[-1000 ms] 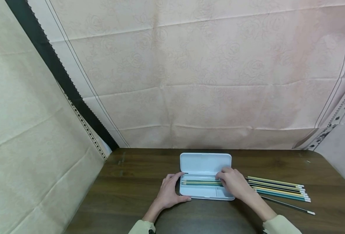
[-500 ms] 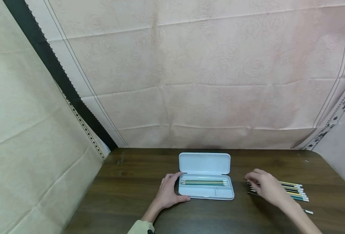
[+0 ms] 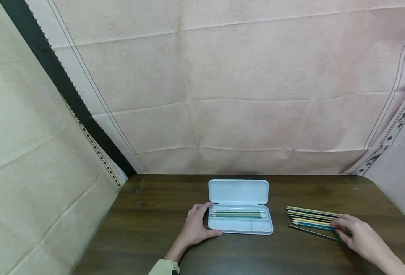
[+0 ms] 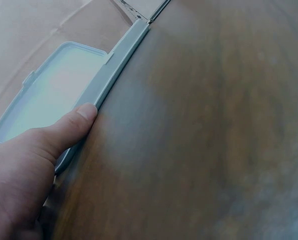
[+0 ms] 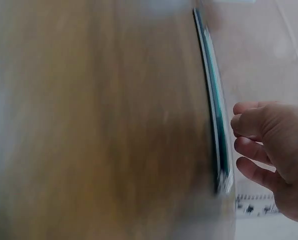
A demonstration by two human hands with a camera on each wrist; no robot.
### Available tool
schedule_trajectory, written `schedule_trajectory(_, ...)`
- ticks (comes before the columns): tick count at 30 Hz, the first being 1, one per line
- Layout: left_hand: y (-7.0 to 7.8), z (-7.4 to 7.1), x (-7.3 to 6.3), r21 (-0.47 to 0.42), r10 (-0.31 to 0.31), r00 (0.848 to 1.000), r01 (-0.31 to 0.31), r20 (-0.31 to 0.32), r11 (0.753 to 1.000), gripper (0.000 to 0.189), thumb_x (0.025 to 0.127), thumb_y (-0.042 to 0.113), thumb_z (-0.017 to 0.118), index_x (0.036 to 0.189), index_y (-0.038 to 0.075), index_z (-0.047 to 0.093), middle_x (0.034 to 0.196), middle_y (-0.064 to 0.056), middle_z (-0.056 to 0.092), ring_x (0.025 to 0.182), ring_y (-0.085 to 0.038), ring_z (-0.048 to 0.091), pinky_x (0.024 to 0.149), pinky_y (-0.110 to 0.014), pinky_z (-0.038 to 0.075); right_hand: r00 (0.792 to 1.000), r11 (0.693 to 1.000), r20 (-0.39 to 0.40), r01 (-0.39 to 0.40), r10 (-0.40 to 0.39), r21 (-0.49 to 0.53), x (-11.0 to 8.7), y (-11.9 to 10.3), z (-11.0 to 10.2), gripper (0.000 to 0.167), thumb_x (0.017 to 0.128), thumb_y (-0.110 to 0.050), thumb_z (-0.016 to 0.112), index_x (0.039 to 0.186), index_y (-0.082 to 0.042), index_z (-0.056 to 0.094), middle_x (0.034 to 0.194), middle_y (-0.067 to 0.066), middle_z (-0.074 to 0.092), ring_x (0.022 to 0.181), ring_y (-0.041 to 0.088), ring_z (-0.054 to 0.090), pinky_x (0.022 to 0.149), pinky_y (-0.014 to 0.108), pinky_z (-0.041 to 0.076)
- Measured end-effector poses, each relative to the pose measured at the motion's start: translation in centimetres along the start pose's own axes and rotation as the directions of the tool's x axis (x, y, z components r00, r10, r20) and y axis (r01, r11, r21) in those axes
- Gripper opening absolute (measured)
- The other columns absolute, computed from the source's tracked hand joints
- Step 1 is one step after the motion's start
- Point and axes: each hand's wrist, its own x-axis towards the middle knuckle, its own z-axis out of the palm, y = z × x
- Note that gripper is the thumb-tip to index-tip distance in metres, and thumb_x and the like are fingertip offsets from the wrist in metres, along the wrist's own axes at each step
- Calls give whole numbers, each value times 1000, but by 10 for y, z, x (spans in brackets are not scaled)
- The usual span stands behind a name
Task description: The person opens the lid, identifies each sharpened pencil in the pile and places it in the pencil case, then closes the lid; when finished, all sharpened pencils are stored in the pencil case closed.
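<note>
A light blue pencil case (image 3: 230,226) lies on the table with its lid (image 3: 238,191) raised at the back. Several green and yellow pencils (image 3: 237,215) lie in its long rear compartment. My left hand (image 3: 196,228) grips the case's left end, thumb at the front edge and fingers at the back corner; the left wrist view shows the thumb (image 4: 71,127) against the front wall. To the right, my right hand (image 3: 362,235) hovers at the white ends of a row of pencils (image 3: 312,215), covering those ends. In the right wrist view, its loosely bent fingers hold nothing.
A single dark pencil (image 3: 314,233) lies in front of the row, slightly apart. The wooden table (image 3: 147,225) ends at a pale patterned cloth (image 3: 237,126) at the back. More cloth (image 3: 44,191) hangs on the left side.
My right hand has left the case, where it was at the pencils' right ends, and moved right over the loose pencils to their white ends. My left hand stays at the case.
</note>
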Motion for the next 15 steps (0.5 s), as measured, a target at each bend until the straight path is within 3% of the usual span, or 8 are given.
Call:
schedule_trajectory(8, 1, -1, 0, -5, -16, 1000, 16, 8, 1000, 95, 69, 63, 84, 147, 25, 47, 136, -2, 52, 121, -25, 43, 93, -52, 38, 998, 994, -1, -65, 65, -83, -24, 16, -8, 54, 42, 11, 88, 84, -19, 72, 88, -6, 60, 78, 11, 58, 72, 11, 37)
schedule_trajectory(15, 0, 0, 1, -4, -12, 1000, 12, 11, 1000, 95, 69, 65, 83, 147, 25, 46, 137, -2, 52, 120, -25, 43, 92, -51, 38, 998, 993, 3, -57, 58, -101, -27, 21, -11, 52, 46, 12, 87, 85, -19, 72, 89, -3, 60, 80, 13, 58, 72, 12, 37)
